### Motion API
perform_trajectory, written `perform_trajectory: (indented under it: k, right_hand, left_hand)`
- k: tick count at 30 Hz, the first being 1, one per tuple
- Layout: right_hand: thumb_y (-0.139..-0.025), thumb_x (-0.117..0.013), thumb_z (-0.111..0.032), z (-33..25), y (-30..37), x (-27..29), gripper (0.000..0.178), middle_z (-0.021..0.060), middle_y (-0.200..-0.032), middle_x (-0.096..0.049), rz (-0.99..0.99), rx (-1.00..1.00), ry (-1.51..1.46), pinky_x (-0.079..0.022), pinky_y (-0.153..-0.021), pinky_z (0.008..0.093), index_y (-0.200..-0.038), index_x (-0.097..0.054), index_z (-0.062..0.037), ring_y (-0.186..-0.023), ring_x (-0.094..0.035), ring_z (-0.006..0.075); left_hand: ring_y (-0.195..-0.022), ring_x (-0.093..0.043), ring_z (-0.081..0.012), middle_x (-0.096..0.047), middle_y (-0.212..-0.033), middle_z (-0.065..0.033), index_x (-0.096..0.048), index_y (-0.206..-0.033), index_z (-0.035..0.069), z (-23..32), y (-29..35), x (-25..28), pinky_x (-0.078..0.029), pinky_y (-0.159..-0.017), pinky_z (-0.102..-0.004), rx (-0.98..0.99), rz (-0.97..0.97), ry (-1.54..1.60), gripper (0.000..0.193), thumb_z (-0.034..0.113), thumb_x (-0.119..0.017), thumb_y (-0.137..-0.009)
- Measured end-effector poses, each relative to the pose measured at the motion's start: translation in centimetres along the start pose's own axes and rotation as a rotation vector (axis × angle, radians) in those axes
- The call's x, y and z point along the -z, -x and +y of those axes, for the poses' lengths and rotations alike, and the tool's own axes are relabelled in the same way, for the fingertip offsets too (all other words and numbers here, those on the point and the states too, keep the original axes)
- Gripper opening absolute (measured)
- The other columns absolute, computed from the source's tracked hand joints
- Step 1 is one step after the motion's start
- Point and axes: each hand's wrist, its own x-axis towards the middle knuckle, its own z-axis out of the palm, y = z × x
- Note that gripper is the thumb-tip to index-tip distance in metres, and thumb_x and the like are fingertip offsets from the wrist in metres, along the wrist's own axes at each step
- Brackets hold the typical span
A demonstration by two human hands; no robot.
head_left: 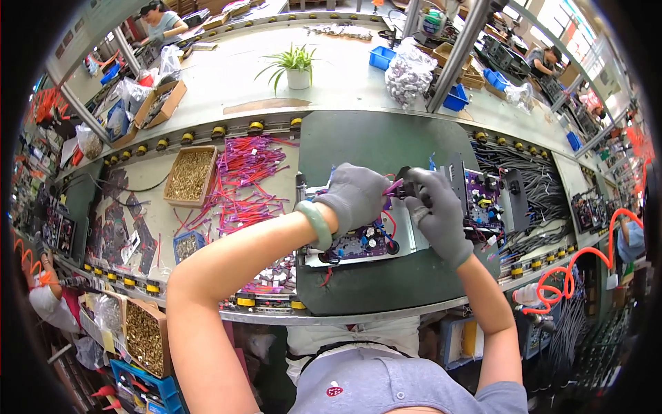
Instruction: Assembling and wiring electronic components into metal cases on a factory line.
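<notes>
Both my hands wear grey knit gloves and meet over an open metal chassis (407, 238) on a dark green board (372, 290). My left hand (355, 196) is closed, its fingertips on a short bunch of purple and pink wires (393, 187). My right hand (441, 217) pinches a small black part (408, 181) at the end of those wires; its exact kind is hard to make out. Below the left hand, a purple circuit board (355, 243) lies in the chassis, with a red wire (391, 224) looping near it. A second purple circuit board (483, 200) sits right of my right hand.
Left of the board lie red and purple wire leads (248, 165) and a box of brass-coloured hardware (189, 176). Grey cables (534, 186) are heaped on the right. Across the bench stand a potted plant (298, 77) and a blue bin (381, 57). A coiled orange hose (565, 272) hangs right.
</notes>
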Motion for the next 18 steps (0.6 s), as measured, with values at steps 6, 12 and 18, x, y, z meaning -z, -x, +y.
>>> perform_trajectory:
  k: [6, 12, 18]
  right_hand:
    - [-0.097, -0.053, -0.011, 1.8, 0.3, 0.1, 0.030, 0.0161, -0.093, -0.067, -0.146, -0.158, -0.074, -0.051, -0.076, 0.0337, -0.124, -0.060, 0.0004, -0.083, -0.065, 0.0240]
    - [-0.095, -0.055, -0.012, 2.0, 0.2, -0.4, 0.029, 0.0229, -0.091, -0.068, -0.155, -0.131, -0.035, -0.052, -0.070, 0.0424, -0.122, -0.062, -0.0046, -0.083, -0.068, 0.0404]
    - [-0.097, -0.054, -0.011, 1.7, 0.3, -0.4, 0.028, 0.0160, -0.078, -0.065, -0.067, -0.126, -0.125, -0.049, -0.067, 0.0334, -0.121, -0.062, -0.0006, -0.069, -0.063, 0.0180]
  left_hand:
    - [-0.076, -0.069, -0.0347, -0.069, -0.076, -0.0122, -0.070, -0.094, 0.014, 1.3, -1.2, -0.6, -0.054, -0.071, -0.0471, -0.063, 0.056, 0.101, 0.022, 0.031, -0.056, -0.093]
    - [-0.074, -0.069, -0.0352, -0.069, -0.075, -0.0118, -0.071, -0.089, 0.014, -0.1, 0.3, -0.9, -0.053, -0.069, -0.0483, 0.008, 0.052, 0.199, 0.020, 0.030, -0.058, -0.091]
    - [-0.073, -0.069, -0.0352, -0.069, -0.075, -0.0140, -0.070, -0.086, 0.011, 0.8, -0.9, -0.7, -0.053, -0.069, -0.0478, -0.082, 0.087, 0.090, 0.019, 0.026, -0.060, -0.088]
